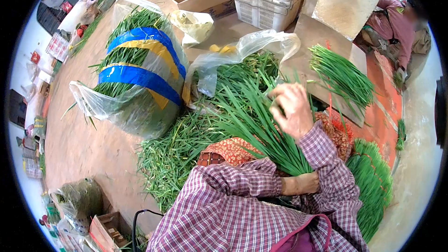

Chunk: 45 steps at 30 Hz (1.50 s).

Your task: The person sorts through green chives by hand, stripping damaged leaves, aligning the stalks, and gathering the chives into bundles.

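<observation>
A bunch of long green garlic chives point(263, 123) fans out across my lap, its leaves pointing up and to the left. My left hand point(305, 183) is closed around the bunch's lower end; my right sleeve hides most of its fingers. Over the upper leaves is my right hand point(294, 109), its fingers bent and apart, with nothing I can make out held in them. Loose chive leaves point(179, 158) are heaped in front and to the left. A patterned cloth point(233, 150) lies under the bunch.
A stuffed clear bag with blue tape point(148, 81) stands left. A tied chive bunch point(340, 74) rests on a board point(322, 32) at right; more chives point(371, 182) lie by my right side. White crates point(266, 4) and a carton point(200, 2) stand ahead. Another person point(394, 28) sits at far right.
</observation>
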Each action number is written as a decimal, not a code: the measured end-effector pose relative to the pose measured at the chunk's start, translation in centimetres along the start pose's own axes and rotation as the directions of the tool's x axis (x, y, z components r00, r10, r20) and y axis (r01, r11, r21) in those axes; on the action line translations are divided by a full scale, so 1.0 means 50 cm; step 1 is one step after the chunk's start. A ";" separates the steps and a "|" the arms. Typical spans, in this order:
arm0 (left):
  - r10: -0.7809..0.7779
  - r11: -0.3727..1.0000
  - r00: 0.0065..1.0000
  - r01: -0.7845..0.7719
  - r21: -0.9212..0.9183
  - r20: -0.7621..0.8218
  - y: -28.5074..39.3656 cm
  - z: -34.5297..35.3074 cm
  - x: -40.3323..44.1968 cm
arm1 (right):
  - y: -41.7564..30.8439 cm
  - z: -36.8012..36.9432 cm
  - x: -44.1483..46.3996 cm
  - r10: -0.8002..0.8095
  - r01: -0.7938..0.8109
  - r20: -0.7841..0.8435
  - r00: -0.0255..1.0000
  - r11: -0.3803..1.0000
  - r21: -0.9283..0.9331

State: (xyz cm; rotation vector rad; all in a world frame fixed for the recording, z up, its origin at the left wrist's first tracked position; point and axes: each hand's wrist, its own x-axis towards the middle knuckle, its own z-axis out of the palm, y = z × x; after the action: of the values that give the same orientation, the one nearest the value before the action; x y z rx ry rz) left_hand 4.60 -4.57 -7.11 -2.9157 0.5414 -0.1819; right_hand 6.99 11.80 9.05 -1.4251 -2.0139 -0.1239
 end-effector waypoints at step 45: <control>-0.876 -0.113 0.358 -0.804 -0.583 -0.323 -0.548 -0.501 -0.060 | 0.118 -0.395 0.008 0.005 -0.129 -0.449 0.893 0.961 -0.246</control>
State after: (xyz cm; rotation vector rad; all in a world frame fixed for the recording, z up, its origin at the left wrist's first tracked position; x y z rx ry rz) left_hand 7.51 18.12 22.30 -3.2262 0.9086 -3.7198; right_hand 21.04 5.97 22.99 -1.4664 -1.6065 -0.6592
